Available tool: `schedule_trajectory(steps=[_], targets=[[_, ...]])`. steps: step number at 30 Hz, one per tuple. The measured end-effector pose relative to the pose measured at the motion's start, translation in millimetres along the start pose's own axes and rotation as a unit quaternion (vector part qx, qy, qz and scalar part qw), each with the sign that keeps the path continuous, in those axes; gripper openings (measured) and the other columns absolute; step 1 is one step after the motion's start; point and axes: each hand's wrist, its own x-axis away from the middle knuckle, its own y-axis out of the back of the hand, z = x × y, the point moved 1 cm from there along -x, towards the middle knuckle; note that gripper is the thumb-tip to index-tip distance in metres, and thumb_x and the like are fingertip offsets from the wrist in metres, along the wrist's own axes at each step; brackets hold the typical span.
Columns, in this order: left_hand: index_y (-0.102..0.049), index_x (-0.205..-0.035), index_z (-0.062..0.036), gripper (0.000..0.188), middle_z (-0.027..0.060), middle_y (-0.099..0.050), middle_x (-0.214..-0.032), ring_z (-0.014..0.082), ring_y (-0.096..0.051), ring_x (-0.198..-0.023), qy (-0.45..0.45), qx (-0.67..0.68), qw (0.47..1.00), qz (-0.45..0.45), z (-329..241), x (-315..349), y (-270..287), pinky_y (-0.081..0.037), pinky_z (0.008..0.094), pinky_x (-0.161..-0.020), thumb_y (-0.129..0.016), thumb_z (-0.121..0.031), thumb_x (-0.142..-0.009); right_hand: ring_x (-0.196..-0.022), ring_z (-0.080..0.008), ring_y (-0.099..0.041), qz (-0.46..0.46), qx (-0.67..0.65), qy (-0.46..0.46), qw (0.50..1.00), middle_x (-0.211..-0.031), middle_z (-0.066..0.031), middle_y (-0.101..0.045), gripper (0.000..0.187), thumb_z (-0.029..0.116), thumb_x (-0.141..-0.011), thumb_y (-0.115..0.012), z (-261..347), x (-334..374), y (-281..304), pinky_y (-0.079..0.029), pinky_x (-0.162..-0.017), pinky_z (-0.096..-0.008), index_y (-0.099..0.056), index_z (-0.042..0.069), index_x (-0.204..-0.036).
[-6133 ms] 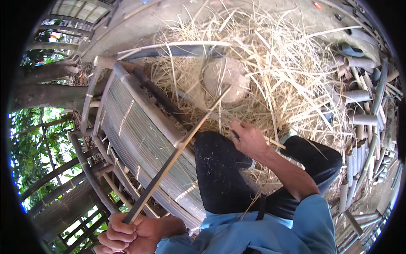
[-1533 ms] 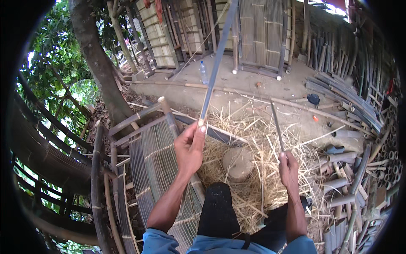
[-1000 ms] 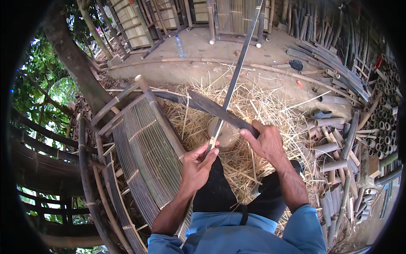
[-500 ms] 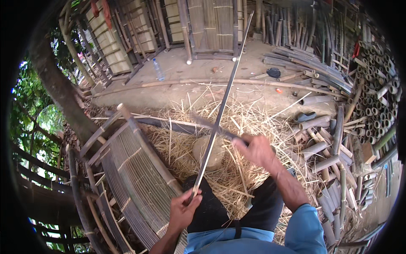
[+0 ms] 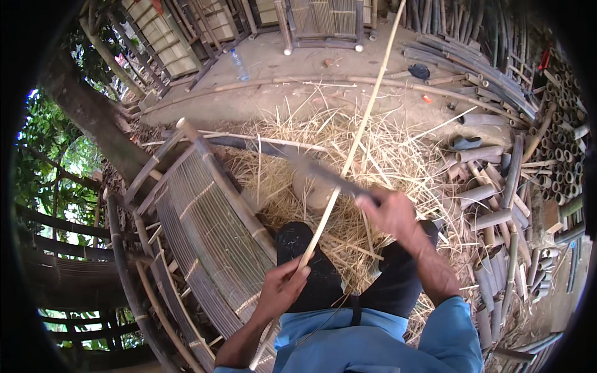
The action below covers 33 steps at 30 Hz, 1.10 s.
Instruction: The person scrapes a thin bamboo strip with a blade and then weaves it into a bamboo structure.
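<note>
A long, pale bamboo strip [image 5: 367, 121] slants up and away from my lap, its light face showing. My left hand [image 5: 281, 289] pinches its near end above my left thigh. In my right hand [image 5: 395, 217] is the dark handle of a machete [image 5: 333, 176], whose blade points left and is smeared by motion. The blade crosses the strip a little beyond my knees; whether it touches cannot be made out. Under them stands a round wooden block [image 5: 318, 194], partly hidden, amid a heap of pale bamboo shavings [image 5: 398, 155].
A slatted bamboo bench [image 5: 208, 239] stands close on my left. Cut bamboo pieces [image 5: 488, 196] lie to the right, with stacked tubes [image 5: 563, 168] beyond. A plastic bottle [image 5: 239, 67] stands far off, near bamboo panels [image 5: 317, 22]. A tree trunk [image 5: 93, 118] leans at left.
The strip's pale face now shows instead of its dark one, and its far end has swung right. The view has shifted slightly. Both hands keep their hold.
</note>
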Motion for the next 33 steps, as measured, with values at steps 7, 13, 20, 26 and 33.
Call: schedule_trajectory(steps=[7,13,20,26,33], targets=[[-0.062,-0.129,-0.0023,0.03,-0.0094,-0.042,-0.06,-0.0001,-0.034,-0.048,0.018,0.054,0.998,0.009,6,-9,2,-0.025,0.0209,-0.043,-0.062,-0.011,-0.101,-0.056,-0.0331,-0.068,0.084,-0.016,0.137,0.987,-0.057,-0.0173,-0.062,0.062,0.066,-0.09,-0.06,44,50,-20,-0.054,-0.051,-0.0453,-0.072,0.005,-0.084],[-0.065,-0.124,0.0015,0.027,-0.0067,-0.043,-0.058,0.0016,-0.036,-0.046,0.07,-0.016,0.997,-0.019,13,30,1,-0.025,0.0231,-0.042,-0.062,-0.011,-0.1,-0.044,-0.0225,-0.054,0.005,-0.026,-0.071,0.997,-0.051,-0.0112,-0.056,0.076,0.069,-0.098,-0.044,-59,-29,8,-0.046,-0.045,-0.0446,-0.075,0.0,-0.092],[-0.062,-0.13,0.0034,0.034,0.0007,-0.054,-0.059,0.0076,-0.049,-0.046,0.14,-0.004,0.99,0.019,26,82,15,-0.034,0.0245,-0.042,-0.059,-0.018,-0.103,-0.041,-0.0147,-0.051,-0.088,0.011,-0.187,0.978,-0.048,-0.007,-0.052,0.092,0.079,-0.093,-0.038,-137,-70,38,-0.037,-0.036,-0.0379,-0.074,-0.005,-0.091],[-0.054,-0.142,-0.0044,0.042,-0.0017,-0.057,-0.062,0.0036,-0.049,-0.05,0.014,-0.048,0.999,0.016,23,15,11,-0.037,0.0228,-0.045,-0.061,-0.016,-0.102,-0.047,-0.0336,-0.063,0.081,-0.028,-0.01,0.996,-0.052,-0.0142,-0.058,0.065,0.068,-0.093,-0.055,0,32,-23,-0.052,-0.048,-0.0459,-0.072,0.005,-0.094],[-0.059,-0.132,-0.0019,0.034,-0.0039,-0.053,-0.059,0.0022,-0.044,-0.047,0.035,-0.047,0.998,0.0,17,7,7,-0.031,0.0214,-0.042,-0.062,-0.01,-0.1,-0.051,-0.03,-0.063,0.121,-0.035,0.077,0.989,-0.056,-0.0141,-0.059,0.053,0.056,-0.093,-0.064,30,67,-40,-0.052,-0.052,-0.044,-0.067,0.004,-0.081]])
